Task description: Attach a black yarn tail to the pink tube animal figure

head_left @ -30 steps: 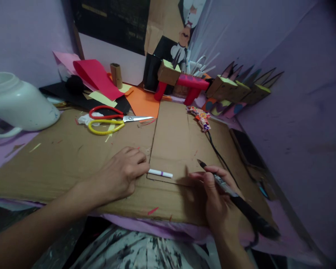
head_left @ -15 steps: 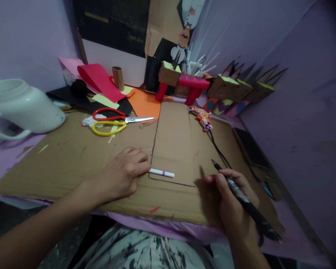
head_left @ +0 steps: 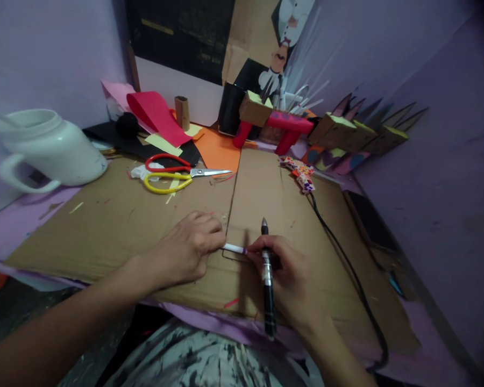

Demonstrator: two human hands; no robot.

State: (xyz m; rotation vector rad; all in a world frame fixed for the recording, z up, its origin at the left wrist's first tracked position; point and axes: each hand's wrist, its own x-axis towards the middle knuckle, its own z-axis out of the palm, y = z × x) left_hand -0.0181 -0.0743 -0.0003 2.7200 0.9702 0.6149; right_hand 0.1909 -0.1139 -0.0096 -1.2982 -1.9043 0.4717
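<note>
My left hand rests on the brown cardboard sheet, its fingers closed on the left end of a thin white stick with a purple band. In my right hand is a dark pen, held nearly upright with its tip pointing away from me. The right fingertips touch the stick's right end. Under the stick lies a long cardboard strip marked with dark lines along its left and near edges. Scissors with one red and one yellow handle lie beyond my left hand.
A white jug stands at the left. Coloured paper lies at the back beside a red cardboard figure and several box figures. At right are a flower-patterned tool with a black cord, and a dark phone.
My right hand has moved left with the pen to the stick's right end, and the pen has turned more upright. My left hand stays on the stick. The view has shifted slightly.
</note>
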